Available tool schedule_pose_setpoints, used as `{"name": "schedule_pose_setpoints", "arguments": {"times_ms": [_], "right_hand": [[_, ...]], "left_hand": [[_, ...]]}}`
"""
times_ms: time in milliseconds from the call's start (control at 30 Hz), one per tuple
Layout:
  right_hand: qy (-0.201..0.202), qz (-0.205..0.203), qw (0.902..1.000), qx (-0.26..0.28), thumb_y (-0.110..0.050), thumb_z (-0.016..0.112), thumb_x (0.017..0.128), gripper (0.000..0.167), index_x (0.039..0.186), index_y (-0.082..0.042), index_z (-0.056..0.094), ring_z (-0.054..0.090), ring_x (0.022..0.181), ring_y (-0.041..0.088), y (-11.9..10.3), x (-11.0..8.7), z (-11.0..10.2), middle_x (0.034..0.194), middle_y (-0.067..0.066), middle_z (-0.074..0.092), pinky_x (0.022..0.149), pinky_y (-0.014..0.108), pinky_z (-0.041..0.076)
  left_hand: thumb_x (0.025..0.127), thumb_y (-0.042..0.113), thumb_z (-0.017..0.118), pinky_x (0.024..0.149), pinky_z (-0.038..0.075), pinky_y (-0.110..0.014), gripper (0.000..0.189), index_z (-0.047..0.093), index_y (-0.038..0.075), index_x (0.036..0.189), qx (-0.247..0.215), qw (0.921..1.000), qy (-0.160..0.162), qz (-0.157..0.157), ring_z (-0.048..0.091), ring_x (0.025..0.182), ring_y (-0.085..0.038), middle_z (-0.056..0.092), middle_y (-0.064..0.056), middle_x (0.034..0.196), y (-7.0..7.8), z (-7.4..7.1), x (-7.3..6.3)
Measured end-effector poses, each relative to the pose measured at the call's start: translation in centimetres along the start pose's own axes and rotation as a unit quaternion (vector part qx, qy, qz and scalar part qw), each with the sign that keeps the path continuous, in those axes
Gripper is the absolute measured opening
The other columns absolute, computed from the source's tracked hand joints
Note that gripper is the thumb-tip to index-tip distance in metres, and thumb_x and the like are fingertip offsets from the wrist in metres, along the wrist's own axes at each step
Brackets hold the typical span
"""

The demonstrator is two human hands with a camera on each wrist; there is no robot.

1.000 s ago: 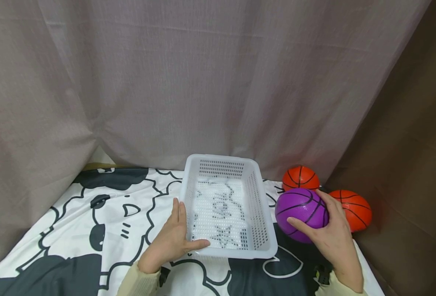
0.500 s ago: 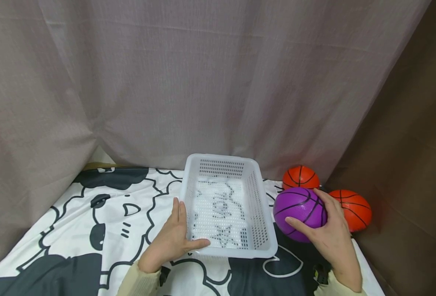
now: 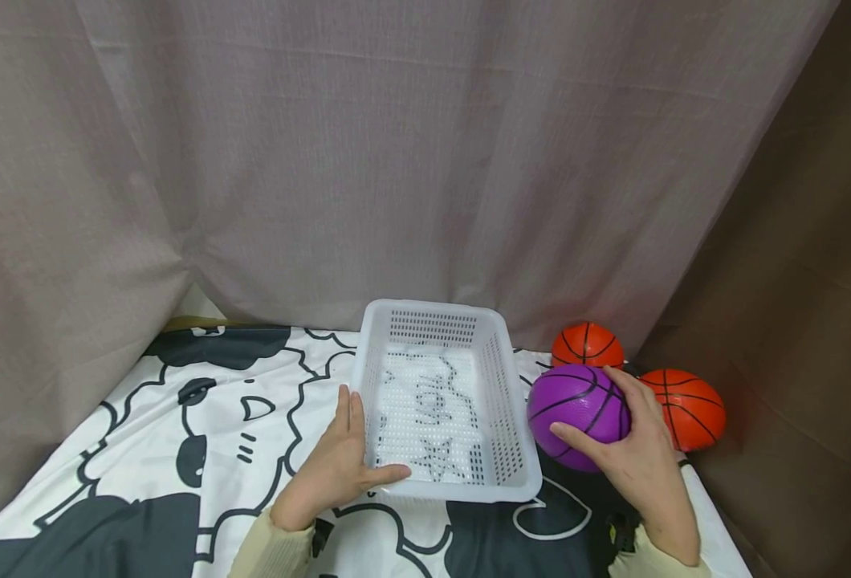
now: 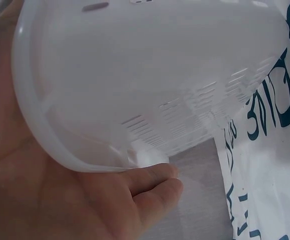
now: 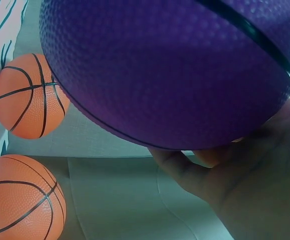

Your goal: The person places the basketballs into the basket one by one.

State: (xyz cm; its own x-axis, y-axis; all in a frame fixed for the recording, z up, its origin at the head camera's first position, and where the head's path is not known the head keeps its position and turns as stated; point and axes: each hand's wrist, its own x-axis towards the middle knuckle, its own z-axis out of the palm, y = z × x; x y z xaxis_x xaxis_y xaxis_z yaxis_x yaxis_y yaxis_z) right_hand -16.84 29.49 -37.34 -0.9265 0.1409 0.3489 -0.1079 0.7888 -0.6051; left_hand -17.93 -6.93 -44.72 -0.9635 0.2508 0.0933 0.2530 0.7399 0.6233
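Observation:
In the head view, a purple toy basketball (image 3: 577,417) is held in my right hand (image 3: 638,457). My thumb lies on its near side and my fingers reach around its right side; in the right wrist view the purple ball (image 5: 170,75) hides part of the fingers. A white plastic basket (image 3: 503,417) stands to the left of the ball. At its near left corner rests my left hand (image 3: 335,466), with straight fingers along the left side and the thumb over the near rim. The left wrist view shows that hand (image 4: 109,200) touching the basket wall (image 4: 134,75) from outside.
Two orange basketballs lie to the right: one (image 3: 588,345) at the back by the curtain, the other (image 3: 689,409) near the right edge. A black-and-white cartoon cloth (image 3: 245,433) covers the table. Grey curtains (image 3: 324,160) close off the back and sides.
My right hand has moved slightly left with the purple basketball, bringing it closer to the basket's right rim. The left hand, basket and orange balls have stayed in place.

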Motion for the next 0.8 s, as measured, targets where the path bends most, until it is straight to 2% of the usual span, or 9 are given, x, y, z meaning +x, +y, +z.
{"name": "schedule_pose_setpoints", "arguments": {"times_ms": [467, 800], "right_hand": [[-0.008, -0.002, 1.0, 0.0, -0.051, 0.086, 0.066, 0.106, 0.152, -0.02, 0.032, 0.043, 0.116, 0.047, -0.05, 0.06, 0.25, 0.145, 0.02, 0.035, 0.079, 0.068, 0.047], [-0.01, -0.004, 0.9999, -0.002, -0.051, 0.085, 0.067, 0.103, 0.151, -0.022, 0.033, 0.041, 0.116, 0.048, -0.15, -0.02, 0.44, 0.144, 0.021, 0.035, 0.075, 0.066, 0.05]], "left_hand": [[0.072, 0.065, 0.074, 0.112, 0.026, -0.05, 0.129, 0.008, -0.016, 0.147, 0.003, 1.0, -0.002, -0.002, 0.013, 0.142, -0.046, -0.008, -0.034, 0.154, -0.04, -0.11, 0.0], [0.072, 0.063, 0.075, 0.112, 0.026, -0.051, 0.128, 0.008, -0.016, 0.147, -0.002, 1.0, -0.003, -0.003, 0.013, 0.142, -0.046, -0.008, -0.035, 0.154, 0.12, -0.22, -0.09]]}}
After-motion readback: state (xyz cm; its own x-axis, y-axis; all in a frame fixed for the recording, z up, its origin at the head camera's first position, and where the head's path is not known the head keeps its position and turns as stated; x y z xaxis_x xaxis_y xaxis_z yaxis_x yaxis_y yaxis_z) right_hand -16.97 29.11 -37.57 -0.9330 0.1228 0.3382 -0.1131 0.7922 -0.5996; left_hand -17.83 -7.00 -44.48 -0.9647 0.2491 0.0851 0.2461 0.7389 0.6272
